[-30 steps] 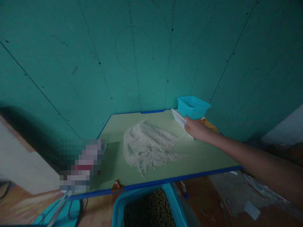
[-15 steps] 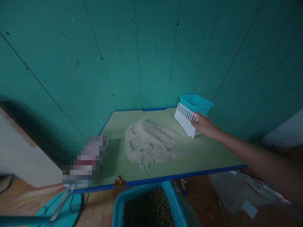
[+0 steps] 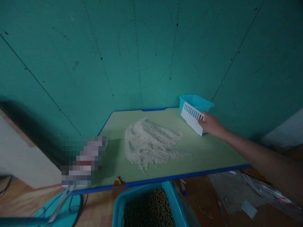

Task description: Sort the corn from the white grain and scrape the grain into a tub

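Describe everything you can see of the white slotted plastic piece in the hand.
It is a white plastic piece, rigid-looking and roughly rectangular, with a row of narrow oblong slots along its upper edge. It stands tilted on the pale green board, just in front of a teal plastic tub. The right hand grips its right end.

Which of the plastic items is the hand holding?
The white slotted plastic piece, held in the right hand; the turquoise tub stands behind it, and the blue crate of dark seeds sits below the green board.
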`<state>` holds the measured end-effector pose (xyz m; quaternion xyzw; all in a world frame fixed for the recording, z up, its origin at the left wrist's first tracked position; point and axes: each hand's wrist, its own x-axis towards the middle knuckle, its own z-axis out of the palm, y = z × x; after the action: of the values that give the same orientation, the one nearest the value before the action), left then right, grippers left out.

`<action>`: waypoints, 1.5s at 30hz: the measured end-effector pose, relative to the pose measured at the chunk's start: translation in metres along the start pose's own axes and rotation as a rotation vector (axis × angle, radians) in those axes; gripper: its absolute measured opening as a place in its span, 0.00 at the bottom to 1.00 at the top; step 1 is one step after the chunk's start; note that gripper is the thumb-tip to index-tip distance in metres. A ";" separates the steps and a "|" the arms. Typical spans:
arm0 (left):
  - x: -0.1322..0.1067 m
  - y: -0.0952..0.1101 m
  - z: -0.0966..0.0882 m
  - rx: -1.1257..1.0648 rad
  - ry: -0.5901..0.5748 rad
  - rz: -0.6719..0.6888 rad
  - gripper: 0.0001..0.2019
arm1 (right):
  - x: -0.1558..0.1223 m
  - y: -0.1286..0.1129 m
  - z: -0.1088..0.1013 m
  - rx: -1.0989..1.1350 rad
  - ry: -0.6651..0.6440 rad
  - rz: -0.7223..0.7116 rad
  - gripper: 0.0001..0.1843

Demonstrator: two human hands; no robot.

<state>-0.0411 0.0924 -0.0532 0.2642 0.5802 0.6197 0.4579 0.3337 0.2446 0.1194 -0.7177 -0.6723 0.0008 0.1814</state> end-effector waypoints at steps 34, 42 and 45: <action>-0.009 0.009 -0.011 0.022 0.025 -0.091 0.12 | -0.033 -0.123 0.023 0.240 -0.189 -0.377 0.09; -0.015 0.013 -0.012 0.001 0.012 -0.118 0.12 | -0.016 -0.110 0.012 0.354 -0.082 -0.343 0.04; -0.015 0.011 -0.009 -0.010 -0.001 -0.126 0.11 | 0.007 -0.094 0.011 0.354 -0.016 -0.280 0.03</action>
<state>-0.0454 0.0757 -0.0408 0.2252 0.5924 0.5921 0.4978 0.2410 0.2567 0.1350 -0.5743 -0.7562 0.0990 0.2975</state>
